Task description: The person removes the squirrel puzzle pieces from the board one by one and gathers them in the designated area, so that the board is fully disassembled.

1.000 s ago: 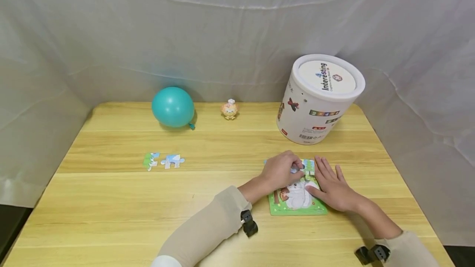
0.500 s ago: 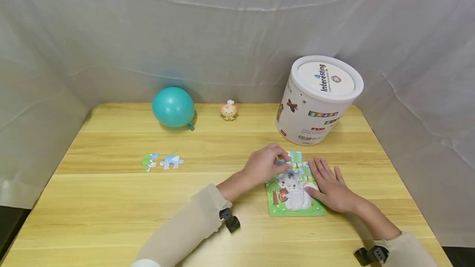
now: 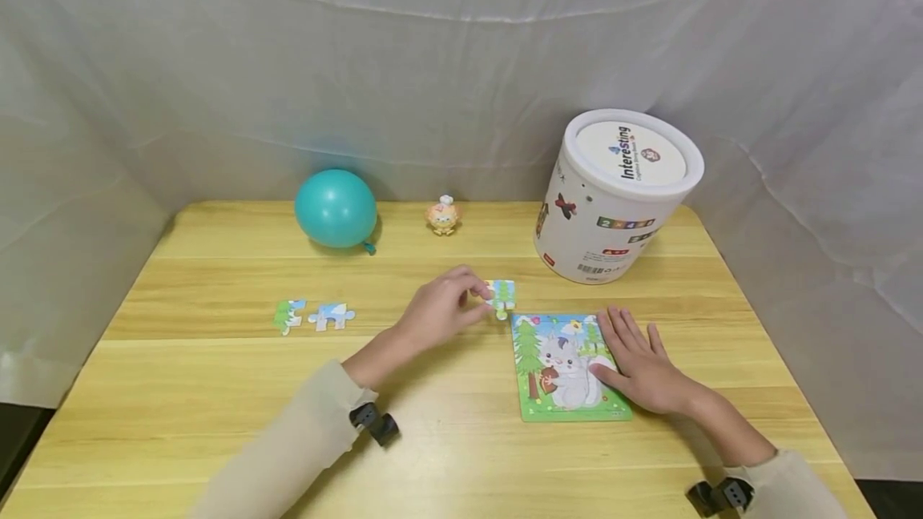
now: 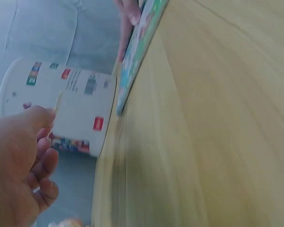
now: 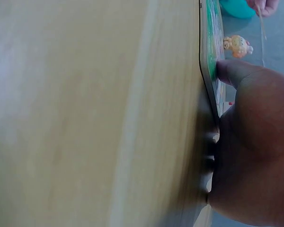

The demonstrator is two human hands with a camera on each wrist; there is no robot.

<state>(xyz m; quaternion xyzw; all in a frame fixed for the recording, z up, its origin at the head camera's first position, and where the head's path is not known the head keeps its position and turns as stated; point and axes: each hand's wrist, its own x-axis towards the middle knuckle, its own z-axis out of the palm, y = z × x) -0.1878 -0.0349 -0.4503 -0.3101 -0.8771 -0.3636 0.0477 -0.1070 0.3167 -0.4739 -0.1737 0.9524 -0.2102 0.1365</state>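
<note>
My left hand pinches a jigsaw piece with green trees on it, raised just beyond the far left corner of a puzzle board. The left wrist view shows that piece edge-on, as a thin strip at the fingertips. A grey squirrel hugging something brown fills the board's picture, with trees and green grass around it. My right hand lies with straight fingers along the board's right edge, its thumb on the picture. In the right wrist view the thumb rests on the board.
Two loose jigsaw pieces lie to the left, one green and white, one pale blue. A teal balloon, a small chef-hatted figurine and a large white tub stand along the back, before a grey curtain.
My left hand has lifted the tree piece off the top of the board and carried it left. The right hand stays on the board's right edge.
</note>
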